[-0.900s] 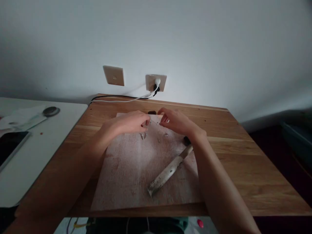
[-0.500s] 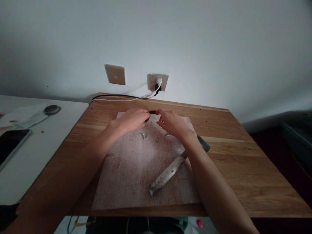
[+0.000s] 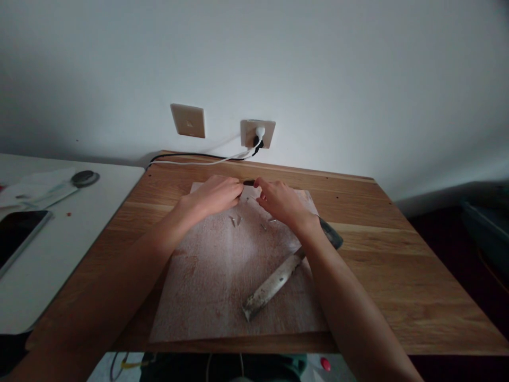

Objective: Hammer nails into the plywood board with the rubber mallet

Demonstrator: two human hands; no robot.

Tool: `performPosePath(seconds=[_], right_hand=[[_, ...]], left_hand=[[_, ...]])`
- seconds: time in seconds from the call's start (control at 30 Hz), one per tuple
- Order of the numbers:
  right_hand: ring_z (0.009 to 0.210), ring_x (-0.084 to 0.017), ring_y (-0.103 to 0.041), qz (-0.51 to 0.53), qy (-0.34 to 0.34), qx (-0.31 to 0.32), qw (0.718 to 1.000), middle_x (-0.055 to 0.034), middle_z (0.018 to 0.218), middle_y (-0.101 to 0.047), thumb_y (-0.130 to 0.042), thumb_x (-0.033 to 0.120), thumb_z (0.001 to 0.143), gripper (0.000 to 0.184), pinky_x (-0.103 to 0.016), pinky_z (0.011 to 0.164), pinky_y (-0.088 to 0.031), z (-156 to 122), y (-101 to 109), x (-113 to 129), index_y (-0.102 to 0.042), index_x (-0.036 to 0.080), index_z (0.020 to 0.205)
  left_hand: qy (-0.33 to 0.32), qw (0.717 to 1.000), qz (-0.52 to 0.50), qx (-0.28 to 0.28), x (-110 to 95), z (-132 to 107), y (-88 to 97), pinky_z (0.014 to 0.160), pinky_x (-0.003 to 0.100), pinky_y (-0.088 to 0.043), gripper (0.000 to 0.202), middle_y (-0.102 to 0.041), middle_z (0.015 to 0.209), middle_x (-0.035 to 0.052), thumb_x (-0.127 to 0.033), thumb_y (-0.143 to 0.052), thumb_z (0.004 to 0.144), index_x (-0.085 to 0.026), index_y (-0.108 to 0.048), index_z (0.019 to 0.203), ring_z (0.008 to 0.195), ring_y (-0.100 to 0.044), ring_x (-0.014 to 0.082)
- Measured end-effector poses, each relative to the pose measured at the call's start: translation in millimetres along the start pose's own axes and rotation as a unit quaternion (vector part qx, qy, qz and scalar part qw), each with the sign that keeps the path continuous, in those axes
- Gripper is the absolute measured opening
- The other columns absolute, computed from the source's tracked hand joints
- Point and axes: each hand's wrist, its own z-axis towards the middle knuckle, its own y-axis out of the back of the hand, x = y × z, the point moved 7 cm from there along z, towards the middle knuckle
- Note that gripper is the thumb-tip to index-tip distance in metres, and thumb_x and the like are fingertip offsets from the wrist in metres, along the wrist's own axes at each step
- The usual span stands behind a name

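Both my hands meet at the far end of a pale worn board on a wooden table. My left hand has its fingers curled and pinched together. My right hand is pinched the same way, fingertips close to the left ones. What the fingers grip is too small to make out. A small dark object lies just beyond the fingertips. Several small nails lie on the board below the hands. A hammer with a pale handle lies slanted under my right forearm, its dark head off the board's right edge.
A wall socket with a white plug and a switch plate sit behind the table; black and white cables run along its back edge. To the left stands a white table with a tablet, papers and a round grey disc.
Both hands moved slightly toward the board's far edge and closer together. My right forearm shifted left, uncovering the hammer's head.
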Motion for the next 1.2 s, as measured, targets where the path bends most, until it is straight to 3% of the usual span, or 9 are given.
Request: performPosePath(seconds=[0.23, 0.33, 0.43, 0.53, 0.73, 1.03, 1.2], right_hand=[[0.110, -0.032, -0.081, 0.015, 0.009, -0.021, 1.000, -0.0154, 0.118, -0.086, -0.059, 0.005, 0.101, 0.043, -0.036, 0.089, -0.055, 0, 12, 3, -0.068, 0.016, 0.141], [0.104, -0.026, -0.082, 0.086, 0.035, -0.017, 0.996, -0.0120, 0.116, -0.087, -0.064, 0.004, 0.098, 0.043, -0.033, 0.090, -0.056, -3, 23, 4, -0.069, 0.016, 0.140], [0.091, -0.022, -0.083, 0.175, 0.069, 0.058, 0.980, -0.0052, 0.102, -0.088, -0.074, 0.006, 0.095, 0.045, -0.030, 0.084, -0.058, -9, 25, 6, -0.070, 0.019, 0.138], [0.089, -0.021, -0.083, 0.191, 0.076, 0.115, 0.972, -0.0031, 0.100, -0.088, -0.080, 0.010, 0.095, 0.046, -0.030, 0.083, -0.058, -13, 21, 6, -0.070, 0.020, 0.139], [0.110, -0.030, -0.081, 0.082, 0.041, -0.018, 0.996, -0.0154, 0.116, -0.086, -0.062, 0.007, 0.106, 0.034, -0.036, 0.093, -0.056, 0, 13, 11, -0.069, 0.012, 0.138], [0.119, -0.034, -0.078, 0.046, 0.042, -0.018, 0.998, -0.0191, 0.127, -0.082, -0.067, 0.013, 0.108, 0.029, -0.038, 0.094, -0.058, 4, -6, 29, -0.068, 0.013, 0.137], [0.119, -0.035, -0.079, 0.034, 0.043, -0.016, 0.998, -0.0208, 0.129, -0.081, -0.062, 0.010, 0.108, 0.032, -0.039, 0.092, -0.058, 4, -10, 30, -0.067, 0.014, 0.139]], left_hand=[[0.016, 1.000, 0.025, 0.001, -1, 0, -0.4, 0.090, 0.040, -0.058, 0.028, -0.081, 0.123, 0.0174, -0.021, -0.055, 0.109, -0.012, -0.077, 0.123, 0.115, -0.079, 0.0343], [0.027, 0.999, 0.035, 0.010, -1, -1, -1.3, 0.090, 0.040, -0.058, 0.031, -0.081, 0.127, 0.0179, -0.023, -0.052, 0.111, -0.012, -0.076, 0.128, 0.117, -0.079, 0.0349], [0.035, 0.999, 0.035, 0.010, 0, 0, -3.1, 0.092, 0.041, -0.058, 0.034, -0.080, 0.129, 0.0184, -0.024, -0.050, 0.112, -0.012, -0.074, 0.133, 0.119, -0.078, 0.0346], [0.045, 0.999, 0.026, 0.008, 2, 1, -5.0, 0.095, 0.041, -0.058, 0.035, -0.080, 0.129, 0.0186, -0.025, -0.050, 0.113, -0.013, -0.074, 0.135, 0.120, -0.078, 0.0338], [0.053, 0.998, 0.016, 0.008, 3, 3, -6.6, 0.096, 0.043, -0.059, 0.035, -0.080, 0.130, 0.0194, -0.027, -0.052, 0.113, -0.012, -0.074, 0.136, 0.121, -0.078, 0.0368], [0.059, 0.998, 0.005, 0.011, 3, 5, -9.6, 0.094, 0.040, -0.060, 0.035, -0.080, 0.134, 0.0183, -0.023, -0.050, 0.112, -0.011, -0.075, 0.133, 0.123, -0.078, 0.0350], [0.065, 0.997, -0.015, -0.025, 6, 5, -0.1, 0.096, 0.039, -0.059, 0.034, -0.082, 0.126, 0.0181, -0.026, -0.049, 0.112, -0.011, -0.078, 0.122, 0.119, -0.079, 0.0336]])
